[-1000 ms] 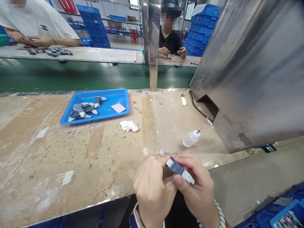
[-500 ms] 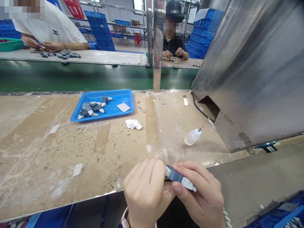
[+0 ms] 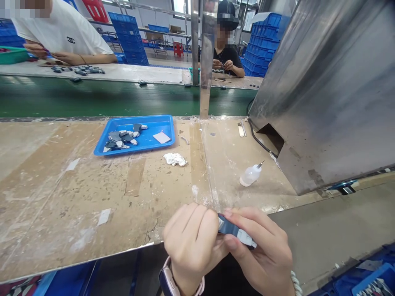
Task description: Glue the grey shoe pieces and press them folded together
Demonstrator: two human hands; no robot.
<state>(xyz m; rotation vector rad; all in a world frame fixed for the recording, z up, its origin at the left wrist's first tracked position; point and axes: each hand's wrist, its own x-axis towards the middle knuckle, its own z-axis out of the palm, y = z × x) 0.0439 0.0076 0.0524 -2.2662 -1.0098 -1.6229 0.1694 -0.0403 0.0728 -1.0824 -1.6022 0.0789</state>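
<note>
A small dark blue-grey and light grey plastic part is held between both hands above the bench's front edge. My left hand is closed around its left end, and the curled fingers hide that end. With thumb and fingertips, my right hand pinches the part along its right side, where a light grey end pokes out. Similar plastic parts lie heaped in the blue tray ahead, beside a pale square pad.
A white squeeze bottle with a thin metal tip stands right of centre. Crumpled tissue lies before the tray. A large metal housing blocks the right. Beyond a green conveyor, two people work at another bench; a metal post rises between.
Both hands have shifted slightly right, still gripping the plastic part. Dark pieces on the conveyor have moved left. The far right person's hands have lifted and come together.
</note>
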